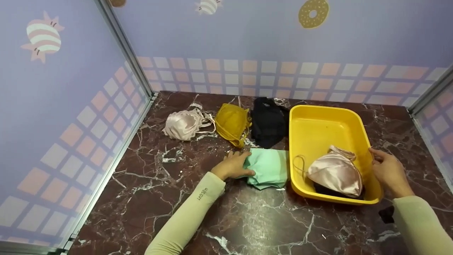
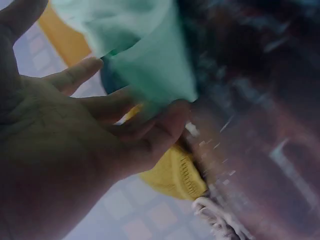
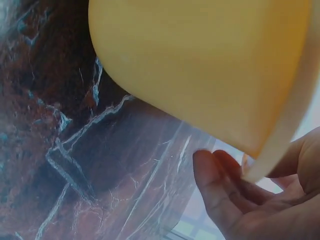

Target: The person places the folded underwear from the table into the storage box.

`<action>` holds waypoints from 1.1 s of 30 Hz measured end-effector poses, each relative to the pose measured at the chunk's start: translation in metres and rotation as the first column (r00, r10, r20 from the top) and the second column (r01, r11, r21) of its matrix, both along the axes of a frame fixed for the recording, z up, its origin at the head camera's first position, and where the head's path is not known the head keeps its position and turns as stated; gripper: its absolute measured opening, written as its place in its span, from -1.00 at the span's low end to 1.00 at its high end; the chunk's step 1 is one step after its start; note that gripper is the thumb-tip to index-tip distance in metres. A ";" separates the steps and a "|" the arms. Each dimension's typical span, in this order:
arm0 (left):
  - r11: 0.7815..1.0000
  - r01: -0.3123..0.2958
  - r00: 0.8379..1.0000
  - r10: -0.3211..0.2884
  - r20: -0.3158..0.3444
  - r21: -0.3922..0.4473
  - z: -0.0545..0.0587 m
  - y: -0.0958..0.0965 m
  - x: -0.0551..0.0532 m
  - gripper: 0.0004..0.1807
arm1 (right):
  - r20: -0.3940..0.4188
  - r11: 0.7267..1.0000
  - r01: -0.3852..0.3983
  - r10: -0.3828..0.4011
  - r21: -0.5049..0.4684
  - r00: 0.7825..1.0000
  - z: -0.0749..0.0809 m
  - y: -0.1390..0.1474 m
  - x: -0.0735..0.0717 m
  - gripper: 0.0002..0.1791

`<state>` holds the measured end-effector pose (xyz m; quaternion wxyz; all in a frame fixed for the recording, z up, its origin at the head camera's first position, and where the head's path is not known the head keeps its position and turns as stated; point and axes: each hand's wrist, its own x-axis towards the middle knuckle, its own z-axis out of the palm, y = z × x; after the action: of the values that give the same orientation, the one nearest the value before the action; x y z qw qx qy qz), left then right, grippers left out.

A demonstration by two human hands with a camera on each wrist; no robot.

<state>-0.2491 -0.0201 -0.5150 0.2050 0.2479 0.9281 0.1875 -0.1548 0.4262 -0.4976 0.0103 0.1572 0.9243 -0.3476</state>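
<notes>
A mint-green folded garment (image 1: 268,166) lies on the dark marbled surface. At its left edge is my left hand (image 1: 234,165), fingers touching the cloth; in the left wrist view the thumb stands apart and a green corner (image 2: 165,65) overlaps the fingertips. My right hand (image 1: 389,172) holds the right rim of a yellow plastic tub (image 1: 318,136), with fingers around the rim in the right wrist view. Inside the tub, a shiny pink bra (image 1: 336,173) lies over something black (image 1: 322,190), mostly hidden.
Behind the green garment lie a pale pink bra (image 1: 184,124), a mustard bra (image 1: 231,122) and a black garment (image 1: 269,122) in a row. Patterned panels (image 1: 226,39) enclose the back and sides. A small black object (image 1: 386,214) lies near my right forearm.
</notes>
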 end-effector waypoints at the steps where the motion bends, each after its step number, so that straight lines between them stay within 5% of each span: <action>1: 1.000 -0.011 1.000 0.011 0.004 0.002 -0.003 0.001 0.000 -0.12 | 0.008 1.000 0.003 -0.003 -0.009 1.000 0.000 0.000 0.001 -0.44; 6: 0.998 -0.056 0.998 0.056 -0.014 0.024 -0.006 0.010 -0.001 -0.09 | -0.005 1.000 0.016 -0.016 -0.022 1.000 0.000 0.000 0.008 -0.47; 16: 0.997 -0.069 0.995 0.067 -0.080 -0.027 -0.008 0.035 0.007 -0.10 | -0.257 0.994 0.049 -0.022 0.098 0.966 0.007 -0.010 0.017 -0.64; 21: 0.997 -0.048 0.994 0.042 -0.104 -0.054 -0.012 0.044 0.008 -0.17 | -0.128 0.986 -0.143 0.153 0.080 0.980 0.007 -0.020 0.014 -0.59; 25: 0.998 -0.052 0.994 0.049 -0.099 -0.025 -0.015 0.047 0.008 -0.20 | 0.023 0.959 -0.266 0.265 0.099 0.964 0.005 -0.030 0.011 -0.49; 33: 0.996 -0.078 0.994 0.081 -0.073 0.050 -0.011 0.038 0.005 -0.31 | 0.074 0.946 -0.321 0.317 0.049 0.946 -0.002 -0.043 0.006 -0.41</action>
<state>-0.2439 0.0177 -0.5263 0.1567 0.2223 0.9396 0.2077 -0.1486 0.3833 -0.4997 0.0919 0.0172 0.9468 -0.3081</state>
